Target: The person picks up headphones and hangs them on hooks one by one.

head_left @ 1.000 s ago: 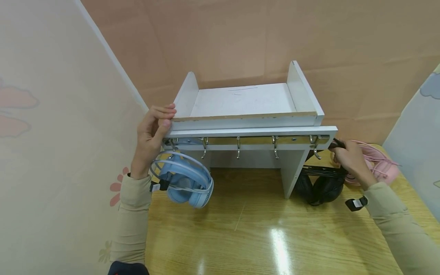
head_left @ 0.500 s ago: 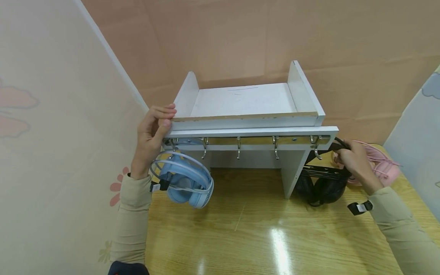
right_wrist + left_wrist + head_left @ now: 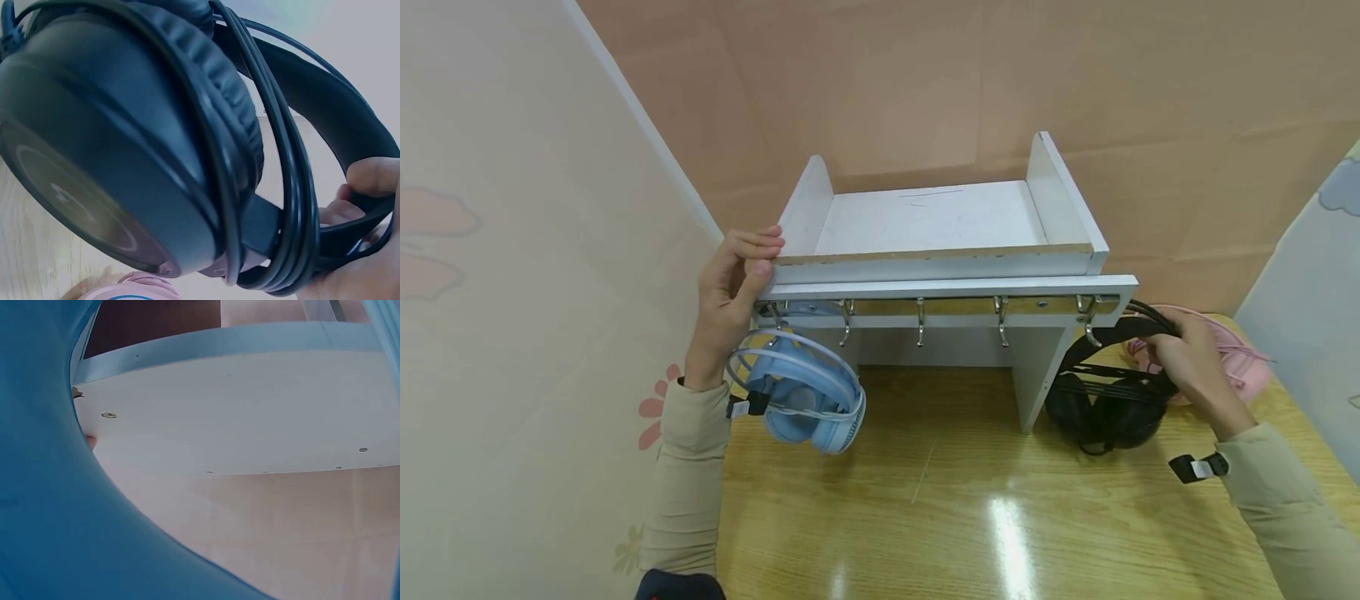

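"Hands first: what do we record?"

"Left hand (image 3: 726,304): we see its fingers over the left end of the white rack (image 3: 932,267), thumb on the front, gripping that corner. Right hand (image 3: 1197,362): fingers and thumb closed round the headband (image 3: 319,100) of the black headphones (image 3: 1127,414)."

"Where do we place those?"

"Just beside the rack's right panel (image 3: 1043,375), earcups lowermost, with a cable bundle (image 3: 293,169) strung across. The rightmost hook (image 3: 1087,321) overlaps the headband in the head view; contact we cannot tell."

"Further out?"

"We note blue headphones (image 3: 805,381) at the leftmost hook (image 3: 777,315), below the left hand. Pink headphones (image 3: 1249,377) lie beyond the right hand, on the wooden table (image 3: 955,525). Brown backdrop (image 3: 917,83) behind the rack."
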A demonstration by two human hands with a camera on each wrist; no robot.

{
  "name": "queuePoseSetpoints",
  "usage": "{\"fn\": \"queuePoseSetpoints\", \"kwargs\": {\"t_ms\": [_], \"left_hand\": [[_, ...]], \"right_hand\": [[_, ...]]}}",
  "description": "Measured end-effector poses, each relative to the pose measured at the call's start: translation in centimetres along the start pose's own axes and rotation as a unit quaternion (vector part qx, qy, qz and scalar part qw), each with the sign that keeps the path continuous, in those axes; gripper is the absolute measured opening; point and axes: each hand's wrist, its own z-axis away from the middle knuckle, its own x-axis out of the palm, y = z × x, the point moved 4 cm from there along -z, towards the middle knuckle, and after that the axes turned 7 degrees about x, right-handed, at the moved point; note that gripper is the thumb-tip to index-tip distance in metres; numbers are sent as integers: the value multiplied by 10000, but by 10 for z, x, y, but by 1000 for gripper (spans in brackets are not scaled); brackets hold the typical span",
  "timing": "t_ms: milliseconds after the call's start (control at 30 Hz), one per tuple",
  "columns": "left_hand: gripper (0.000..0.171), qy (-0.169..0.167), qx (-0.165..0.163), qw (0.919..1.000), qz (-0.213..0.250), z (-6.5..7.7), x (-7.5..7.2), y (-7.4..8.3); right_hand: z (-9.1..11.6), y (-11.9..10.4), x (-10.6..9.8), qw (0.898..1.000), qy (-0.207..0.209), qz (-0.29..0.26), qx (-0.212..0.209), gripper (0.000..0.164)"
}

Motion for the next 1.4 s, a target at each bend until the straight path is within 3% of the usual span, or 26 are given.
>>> {"fn": "queuePoseSetpoints", "kwargs": {"t_ms": [133, 500, 833, 1033, 1133, 1400], "left_hand": [[41, 7, -17, 10000, 4, 0, 0, 0], [41, -3, -26, 10000, 8, 0, 0, 1], [44, 30, 48, 10000, 71, -3, 2, 0], [47, 47, 54, 9999, 105, -4, 3, -1], [47, 35, 58, 9999, 135, -5, 4, -2], [48, 4, 51, 9999, 103, -2, 4, -1]], "right_hand": [[6, -1, -2, 9994, 25, -322, 92, 46], [25, -10, -11, 9983, 193, -542, -117, 27], [34, -9, -18, 9944, 346, -936, -358, 47], [39, -5, -23, 9822, 136, -1825, -411, 52], [44, -3, -25, 9816, 191, -1862, -373, 56], [61, -5, -27, 9751, 225, -2171, -388, 39]]}}
